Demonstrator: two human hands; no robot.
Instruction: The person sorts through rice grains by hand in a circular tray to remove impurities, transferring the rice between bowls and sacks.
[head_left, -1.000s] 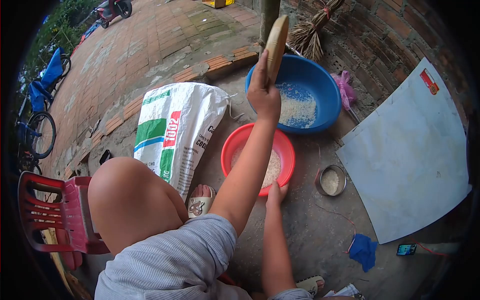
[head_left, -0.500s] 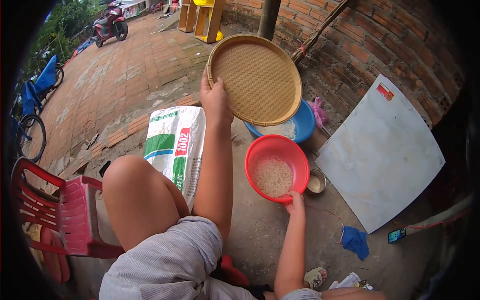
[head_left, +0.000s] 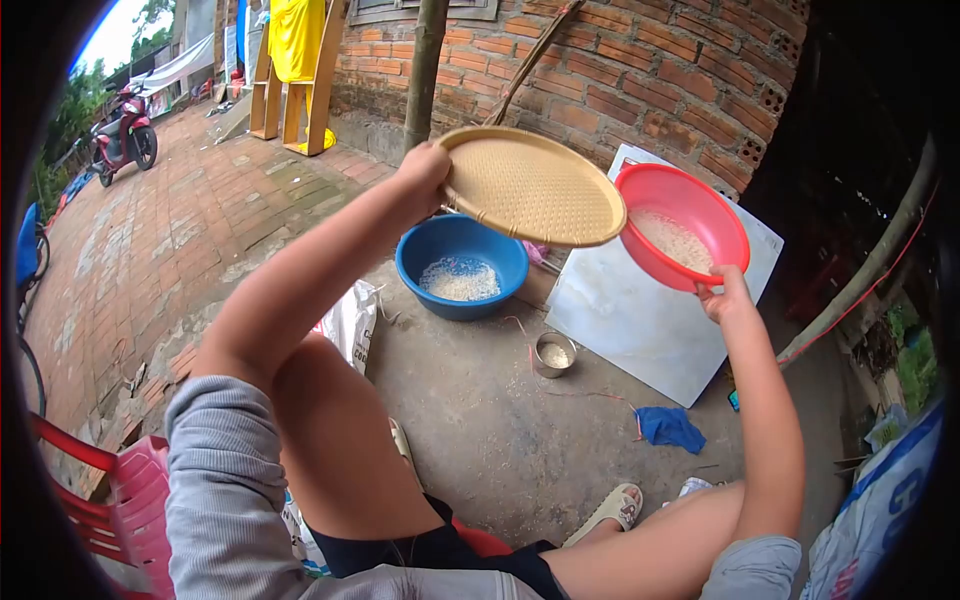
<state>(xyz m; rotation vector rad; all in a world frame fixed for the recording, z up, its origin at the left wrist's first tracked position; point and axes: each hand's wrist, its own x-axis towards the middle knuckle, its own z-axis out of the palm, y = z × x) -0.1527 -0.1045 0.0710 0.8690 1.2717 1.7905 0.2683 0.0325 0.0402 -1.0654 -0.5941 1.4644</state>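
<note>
My left hand [head_left: 428, 172] grips the left rim of a round woven tray [head_left: 535, 188], held raised and tilted, with nothing on the surface that shows. In my right hand [head_left: 725, 295] is the lower rim of a red basin [head_left: 708, 222], tipped toward me with pale grains [head_left: 674, 238] inside. The tray's right edge lies close beside the basin's left rim. Below the tray, a blue basin [head_left: 412, 268] with whitish grains stands on the ground. A small metal bowl [head_left: 554, 368] holding some grain sits to its right.
A pale flat board [head_left: 640, 330] leans behind the red basin. A blue cloth [head_left: 670, 428] lies on the floor. At the left are a red plastic chair [head_left: 145, 500] and a white sack [head_left: 352, 325]. A wooden post [head_left: 425, 75] stands before the brick wall [head_left: 620, 80].
The red basin has moved right and up in my right hand, away from the blue basin. The tray is tilted flatter. My view has turned, so the blue basin shows fully.
</note>
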